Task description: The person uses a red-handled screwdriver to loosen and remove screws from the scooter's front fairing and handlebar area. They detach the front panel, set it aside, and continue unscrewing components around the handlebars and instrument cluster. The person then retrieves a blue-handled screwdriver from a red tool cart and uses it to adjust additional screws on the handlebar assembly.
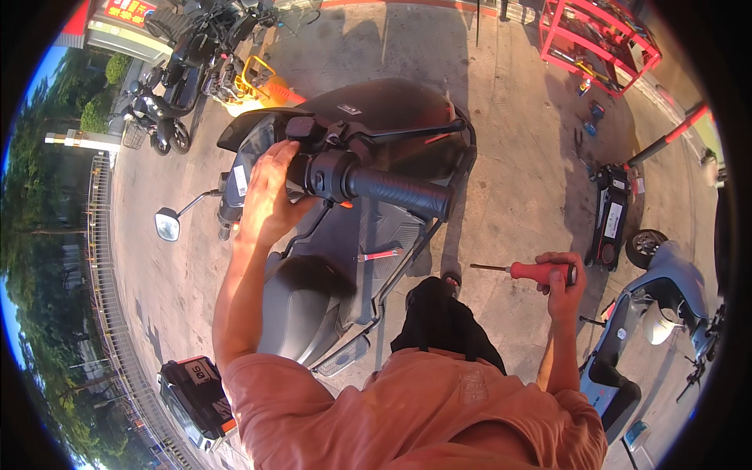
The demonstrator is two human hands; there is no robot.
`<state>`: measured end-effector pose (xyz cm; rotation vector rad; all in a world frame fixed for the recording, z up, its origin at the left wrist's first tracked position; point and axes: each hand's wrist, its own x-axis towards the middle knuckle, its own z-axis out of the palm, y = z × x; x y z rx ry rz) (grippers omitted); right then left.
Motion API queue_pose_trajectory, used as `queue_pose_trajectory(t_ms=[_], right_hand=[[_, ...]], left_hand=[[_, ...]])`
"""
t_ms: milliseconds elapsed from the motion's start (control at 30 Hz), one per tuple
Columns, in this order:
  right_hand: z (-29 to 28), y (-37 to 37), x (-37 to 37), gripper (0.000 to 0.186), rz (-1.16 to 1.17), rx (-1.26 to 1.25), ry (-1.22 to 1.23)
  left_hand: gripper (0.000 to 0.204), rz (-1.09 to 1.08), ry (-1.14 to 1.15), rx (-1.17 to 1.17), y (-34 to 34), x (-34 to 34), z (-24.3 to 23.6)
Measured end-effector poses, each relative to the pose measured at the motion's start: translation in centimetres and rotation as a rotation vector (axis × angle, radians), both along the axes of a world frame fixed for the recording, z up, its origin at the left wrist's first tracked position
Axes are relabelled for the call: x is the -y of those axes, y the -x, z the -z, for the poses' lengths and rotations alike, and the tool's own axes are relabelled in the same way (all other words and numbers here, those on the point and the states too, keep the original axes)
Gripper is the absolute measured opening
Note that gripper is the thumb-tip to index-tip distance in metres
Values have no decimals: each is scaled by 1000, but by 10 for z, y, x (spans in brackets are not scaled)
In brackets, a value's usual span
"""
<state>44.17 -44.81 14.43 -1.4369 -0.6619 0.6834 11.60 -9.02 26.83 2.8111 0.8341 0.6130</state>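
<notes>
Hands well apart. Right hand (561, 280) closed round red handle of screwdriver (536, 272); shaft points left over ground, apart from scooter (296, 309); tip too small to make out. Left hand (270, 192) on scooter's front, beside switch housing (329, 175) and black grip (401, 193); underside hidden, cannot tell if clamped or resting. Red-and-white item (379, 255) on footboard (392, 225): kind unclear. Person's feet mostly hidden by trousers (446, 325).
</notes>
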Motion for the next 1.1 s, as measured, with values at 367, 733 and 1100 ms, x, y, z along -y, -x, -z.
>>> queue_pose_trajectory(t_ms=[367,733,1100], right_hand=[[-61,-68,-37,35,28,140,-86],[-85,-165,-183,42,-141,230,-231],[-67,-151,-324,42,-562,-178,-290]], left_hand=[[65,-698,780,854,7,78,52],[60,-951,865,950,-38,66,19],[74,-1144,783,775,-74,62,-15]])
